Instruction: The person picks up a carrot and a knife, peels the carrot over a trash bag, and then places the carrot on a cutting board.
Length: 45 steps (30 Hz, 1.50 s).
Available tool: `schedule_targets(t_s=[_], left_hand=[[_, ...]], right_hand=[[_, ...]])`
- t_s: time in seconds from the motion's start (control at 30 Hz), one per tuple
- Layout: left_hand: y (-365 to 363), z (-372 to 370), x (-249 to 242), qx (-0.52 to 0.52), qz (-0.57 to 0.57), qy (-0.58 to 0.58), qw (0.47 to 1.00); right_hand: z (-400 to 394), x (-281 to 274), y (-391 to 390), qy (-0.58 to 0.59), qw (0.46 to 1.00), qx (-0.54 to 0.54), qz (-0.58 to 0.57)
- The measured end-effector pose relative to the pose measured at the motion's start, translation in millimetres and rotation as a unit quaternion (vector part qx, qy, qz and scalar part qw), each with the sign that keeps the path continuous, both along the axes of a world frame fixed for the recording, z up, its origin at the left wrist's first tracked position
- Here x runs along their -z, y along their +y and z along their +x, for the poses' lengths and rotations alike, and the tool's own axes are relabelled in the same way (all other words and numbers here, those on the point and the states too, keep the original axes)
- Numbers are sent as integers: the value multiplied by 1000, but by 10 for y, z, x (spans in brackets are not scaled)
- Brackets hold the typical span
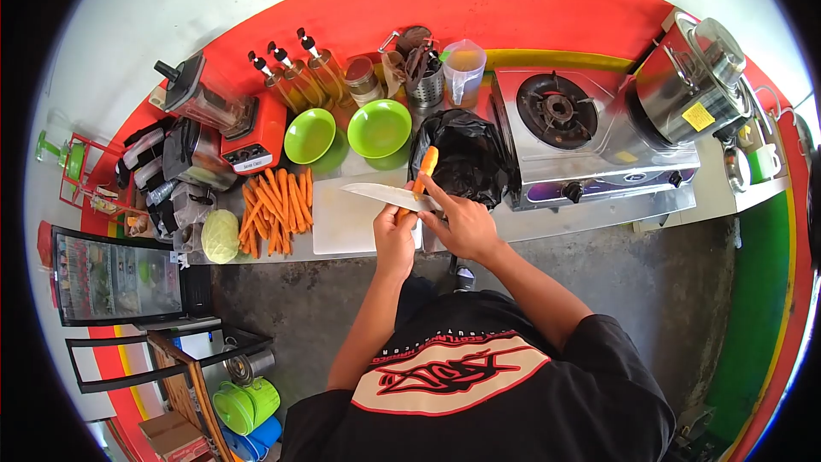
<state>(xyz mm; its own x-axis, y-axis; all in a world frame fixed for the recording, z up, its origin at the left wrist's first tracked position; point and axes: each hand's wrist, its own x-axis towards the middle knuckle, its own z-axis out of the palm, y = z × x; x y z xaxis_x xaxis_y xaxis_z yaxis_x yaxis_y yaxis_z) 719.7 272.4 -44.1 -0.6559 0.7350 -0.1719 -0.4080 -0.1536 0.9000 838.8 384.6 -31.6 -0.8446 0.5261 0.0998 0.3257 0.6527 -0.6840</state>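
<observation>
Over the counter edge, my left hand (394,242) is closed round the lower end of an orange carrot (426,164), which tilts up and to the right. My right hand (466,227) grips a knife (376,194); its blade points left and crosses the carrot. The handle is mostly hidden by my fingers. Below the blade lies a white cutting board (342,227). A pile of carrots (275,205) and a pale green cabbage (221,236) are left of the board. Just beyond my hands sits a black plastic bag (466,154), open at the top.
Two green bowls (379,128) stand behind the board. A red blender (256,133), pump bottles (299,77) and a pitcher (463,73) line the back. To the right are a gas stove (590,141) and a large steel pot (688,90). The counter's front edge (556,227) is near me.
</observation>
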Motion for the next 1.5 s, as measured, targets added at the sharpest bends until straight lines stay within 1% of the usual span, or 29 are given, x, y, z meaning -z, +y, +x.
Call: schedule_targets(t_s=[0.07, 0.17, 0.3, 0.37, 0.4, 0.47, 0.53, 0.6, 0.67, 0.73, 0.77, 0.8, 0.87, 0.93, 1.0, 1.03, 1.13, 1.2, 1.27, 1.33, 1.4, 1.43, 1.5], left_hand=[[3, -10, 51, -3, 18, -1, 1000], [10, -5, 143, 4, 35, 2, 999], [48, 17, 150, 3, 51, -11, 999], [70, 26, 162, -10, 42, 8, 999], [72, 32, 147, -11, 42, 10, 999], [70, 47, 116, 2, 33, 18, 999], [65, 42, 114, 5, 26, 15, 1000], [69, 16, 126, 8, -6, 12, 1000], [94, -13, 140, 9, -13, 18, 1000], [115, -35, 198, 10, -22, 21, 999], [143, -54, 236, 11, -5, 12, 1000], [169, -66, 231, 12, 13, 3, 1000], [180, -79, 217, 10, 11, -1, 1000], [190, -83, 212, 9, 8, -7, 1000], [198, -76, 220, 15, 25, 26, 999], [211, -66, 227, 13, 16, 59, 998], [227, -36, 168, 0, 6, 65, 998], [251, 6, 95, -10, 5, 79, 997], [250, 21, 82, -22, 2, 93, 995], [211, 19, 99, 3, -16, 109, 994], [218, 14, 95, 4, -22, 109, 994], [227, 24, 87, -11, -19, 127, 992], [228, 41, 65, -21, -15, 144, 989]], right_hand=[[0, -23, 2, -28, 1000, 11, 9], [13, 3, 34, -14, 1000, 24, 11], [21, 21, 80, -5, 999, 36, 9], [6, 52, 145, 10, 996, 80, 27], [0, 29, 179, 11, 996, 80, 27], [8, -29, 260, 14, 994, 112, 2], [10, 63, 343, 3, 992, 126, -4], [9, 128, 408, 14, 987, 158, 8], [22, 125, 419, -1, 988, 151, 3], [46, 98, 374, 9, 989, 110, -94], [52, 77, 349, -7, 991, 84, -108], [52, 89, 309, -6, 991, 85, -107], [59, 124, 214, 18, 996, 50, -65], [62, 23, 178, -4, 997, 49, -51], [52, -22, 179, -32, 996, 78, 15], [54, -34, 197, -32, 996, 78, 16], [47, -51, 252, -30, 997, 76, 8], [40, -32, 292, -14, 994, 88, 57], [38, -10, 395, -3, 993, 104, 58], [29, -77, 419, 10, 991, 119, 58], [66, -158, 417, -32, 994, 91, 42], [76, -155, 385, -30, 997, 70, 30], [85, -166, 373, -42, 996, 70, 27]])
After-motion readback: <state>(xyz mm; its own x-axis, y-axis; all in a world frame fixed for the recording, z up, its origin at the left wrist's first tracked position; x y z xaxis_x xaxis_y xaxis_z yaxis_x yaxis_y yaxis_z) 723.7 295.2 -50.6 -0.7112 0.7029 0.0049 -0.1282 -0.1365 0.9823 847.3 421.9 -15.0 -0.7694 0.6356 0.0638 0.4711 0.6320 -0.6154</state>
